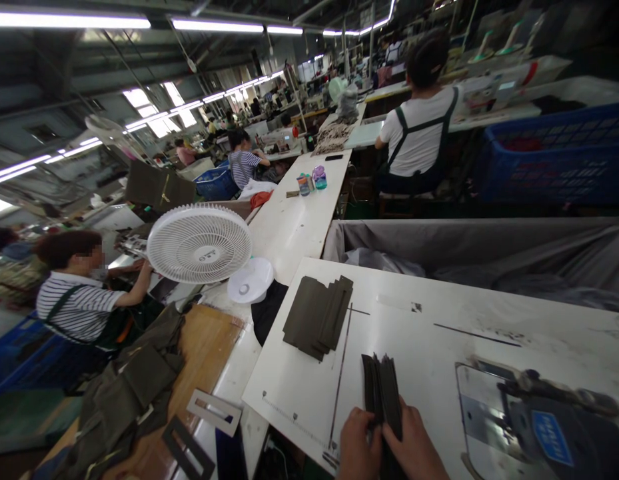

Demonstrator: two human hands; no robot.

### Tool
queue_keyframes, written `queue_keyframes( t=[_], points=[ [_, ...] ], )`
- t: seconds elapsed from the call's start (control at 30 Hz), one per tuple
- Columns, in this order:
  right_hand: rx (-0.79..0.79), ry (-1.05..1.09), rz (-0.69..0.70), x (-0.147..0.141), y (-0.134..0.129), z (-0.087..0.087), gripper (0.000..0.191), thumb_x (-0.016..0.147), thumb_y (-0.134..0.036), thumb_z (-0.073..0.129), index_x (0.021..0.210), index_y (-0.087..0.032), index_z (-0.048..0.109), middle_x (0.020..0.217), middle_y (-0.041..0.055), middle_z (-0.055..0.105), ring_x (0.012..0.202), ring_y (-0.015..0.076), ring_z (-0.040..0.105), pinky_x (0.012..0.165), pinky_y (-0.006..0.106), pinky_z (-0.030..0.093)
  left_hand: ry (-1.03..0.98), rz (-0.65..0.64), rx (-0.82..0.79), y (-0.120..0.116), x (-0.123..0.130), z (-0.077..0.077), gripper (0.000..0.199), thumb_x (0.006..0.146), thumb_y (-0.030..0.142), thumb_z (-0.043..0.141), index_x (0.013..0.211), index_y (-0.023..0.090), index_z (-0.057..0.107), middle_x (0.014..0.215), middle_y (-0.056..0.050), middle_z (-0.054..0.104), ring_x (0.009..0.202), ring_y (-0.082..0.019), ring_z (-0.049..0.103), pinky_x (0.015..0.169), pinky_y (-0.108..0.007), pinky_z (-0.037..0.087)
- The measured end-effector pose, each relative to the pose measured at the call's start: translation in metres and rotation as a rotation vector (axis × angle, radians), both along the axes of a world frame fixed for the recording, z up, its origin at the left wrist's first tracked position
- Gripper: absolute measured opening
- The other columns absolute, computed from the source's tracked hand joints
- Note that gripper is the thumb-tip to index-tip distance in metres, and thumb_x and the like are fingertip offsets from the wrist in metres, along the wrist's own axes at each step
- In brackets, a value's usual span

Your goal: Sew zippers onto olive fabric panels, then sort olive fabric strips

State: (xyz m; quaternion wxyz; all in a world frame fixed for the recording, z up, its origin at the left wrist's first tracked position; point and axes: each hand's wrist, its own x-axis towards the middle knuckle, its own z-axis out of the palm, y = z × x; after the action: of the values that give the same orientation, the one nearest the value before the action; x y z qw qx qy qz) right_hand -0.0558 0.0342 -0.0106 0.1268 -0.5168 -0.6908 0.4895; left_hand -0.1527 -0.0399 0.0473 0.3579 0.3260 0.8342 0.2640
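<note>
Both of my hands grip a stack of dark olive fabric pieces stood on edge over the white sewing table. My left hand closes on the stack's left side, its thumb against the cloth. On the other side, my right hand presses the stack with its fingers wrapped round it. The stack parts in the middle at its top. Further up the table lies a flat, slightly fanned pile of olive fabric pieces. To the right of my hands is a sewing machine with a blue label.
A white fan stands on the left by a wooden board with olive fabric alongside. Frame-shaped templates lie at the near left. Small bottles sit on the long table. Co-workers sit around. A grey cloth-lined bin borders the table.
</note>
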Motion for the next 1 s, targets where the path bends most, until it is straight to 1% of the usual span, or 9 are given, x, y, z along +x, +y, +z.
queue_keyframes(
  t=[0.1, 0.23, 0.33, 0.43, 0.63, 0.83, 1.0],
  points=[
    [0.001, 0.002, 0.006, 0.000, 0.001, -0.003, 0.054, 0.068, -0.046, 0.039, 0.113, -0.015, 0.041, 0.099, 0.0128, 0.051, 0.102, 0.0296, 0.054, 0.091, 0.040, 0.042, 0.007, 0.001, -0.012, 0.001, 0.000, 0.000, 0.024, 0.078, 0.010, 0.047, 0.097, 0.015, 0.061, 0.096, -0.008, 0.061, 0.088, -0.020, 0.056, 0.084, -0.031, 0.043],
    [0.003, 0.004, 0.030, 0.000, 0.001, -0.006, 0.061, 0.069, -0.049, 0.036, 0.115, -0.010, 0.037, 0.100, 0.0163, 0.051, 0.102, 0.0317, 0.053, 0.094, 0.043, 0.041, 0.011, 0.004, -0.022, 0.003, 0.001, 0.002, 0.025, 0.078, 0.010, 0.047, 0.097, 0.015, 0.062, 0.098, -0.009, 0.061, 0.088, -0.020, 0.056, 0.083, -0.031, 0.043],
    [0.009, 0.008, 0.052, 0.000, 0.001, -0.009, 0.060, 0.072, -0.049, 0.033, 0.116, -0.009, 0.035, 0.103, 0.0178, 0.051, 0.106, 0.0315, 0.052, 0.096, 0.042, 0.039, 0.015, 0.002, -0.020, 0.005, 0.001, 0.004, 0.023, 0.078, 0.009, 0.047, 0.094, 0.014, 0.063, 0.095, -0.009, 0.062, 0.087, -0.020, 0.056, 0.082, -0.030, 0.044],
    [0.027, 0.007, 0.063, -0.001, 0.000, -0.011, 0.061, 0.075, -0.048, 0.030, 0.121, -0.009, 0.030, 0.107, 0.0179, 0.050, 0.110, 0.0309, 0.049, 0.096, 0.042, 0.039, 0.018, -0.002, -0.013, 0.006, -0.001, 0.007, 0.022, 0.078, 0.009, 0.047, 0.090, 0.016, 0.063, 0.093, -0.007, 0.062, 0.086, -0.020, 0.056, 0.081, -0.030, 0.043],
    [0.075, -0.018, 0.076, -0.010, 0.006, -0.011, 0.058, 0.081, -0.044, 0.025, 0.128, -0.010, 0.023, 0.117, 0.0179, 0.044, 0.117, 0.0296, 0.045, 0.095, 0.041, 0.039, 0.031, 0.013, 0.013, 0.012, -0.011, 0.010, 0.023, 0.079, 0.011, 0.047, 0.097, 0.013, 0.063, 0.095, -0.009, 0.062, 0.087, -0.020, 0.056, 0.083, -0.029, 0.043],
    [0.122, -0.076, 0.089, -0.019, 0.009, -0.007, 0.065, 0.078, -0.040, 0.029, 0.132, -0.006, 0.019, 0.115, 0.0181, 0.044, 0.116, 0.0324, 0.044, 0.093, 0.042, 0.041, 0.031, 0.033, 0.024, 0.016, -0.013, 0.005, 0.022, 0.079, 0.008, 0.048, 0.095, 0.012, 0.062, 0.094, -0.008, 0.062, 0.088, -0.019, 0.057, 0.082, -0.029, 0.044],
    [0.157, -0.094, 0.117, -0.021, 0.008, -0.007, 0.068, 0.076, -0.036, 0.031, 0.134, -0.004, 0.016, 0.113, 0.0179, 0.043, 0.115, 0.0331, 0.045, 0.090, 0.042, 0.042, 0.042, 0.053, 0.013, 0.013, -0.013, 0.003, 0.022, 0.079, 0.008, 0.047, 0.096, 0.012, 0.061, 0.094, -0.009, 0.062, 0.086, -0.019, 0.057, 0.080, -0.031, 0.044]
  ],
)
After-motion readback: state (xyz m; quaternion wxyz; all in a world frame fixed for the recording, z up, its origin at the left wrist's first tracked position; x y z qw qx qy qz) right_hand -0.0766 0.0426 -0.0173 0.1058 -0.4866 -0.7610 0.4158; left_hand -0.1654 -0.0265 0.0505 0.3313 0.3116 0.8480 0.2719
